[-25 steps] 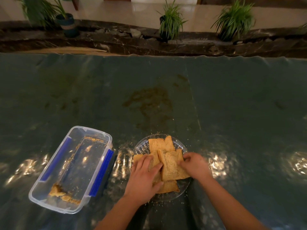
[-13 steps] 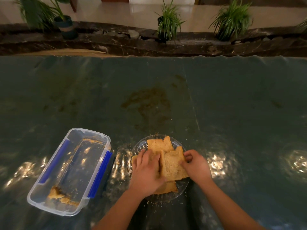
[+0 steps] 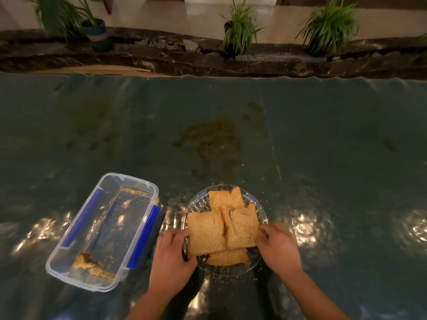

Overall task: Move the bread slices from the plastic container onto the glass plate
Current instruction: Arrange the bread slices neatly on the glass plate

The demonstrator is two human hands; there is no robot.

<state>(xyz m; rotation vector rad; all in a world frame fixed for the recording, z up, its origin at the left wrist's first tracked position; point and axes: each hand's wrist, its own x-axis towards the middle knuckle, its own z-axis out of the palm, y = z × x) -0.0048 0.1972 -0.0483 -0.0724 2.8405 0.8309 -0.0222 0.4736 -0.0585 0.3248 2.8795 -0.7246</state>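
1. Hands were drawn back from the top of the slices (image 3: 221, 227) to the plate's (image 3: 196, 204) edges: half a second earlier the left hand (image 3: 172, 257) was laid flat over the bread, and it was now seen off it, at the plate's near-left rim.
2. Slices were left uncovered on the plate, four counted, overlapped in a loose pile; this was judged to mean that the placing was done and only tidying remained.
3. Scraps and crumbs alone were seen in the container (image 3: 101, 229), at its near end, beside the plate on the desk (image 3: 323, 146); the transfer was judged nearly or fully complete.
4. Left hand was held loosely curled, fingers just touching the left slice's edge, nothing clearly pinched.
5. Right hand (image 3: 277, 247) was held at the near-right rim, fingertips bent against the right slice's corner; whether that corner was pinched could not be told.
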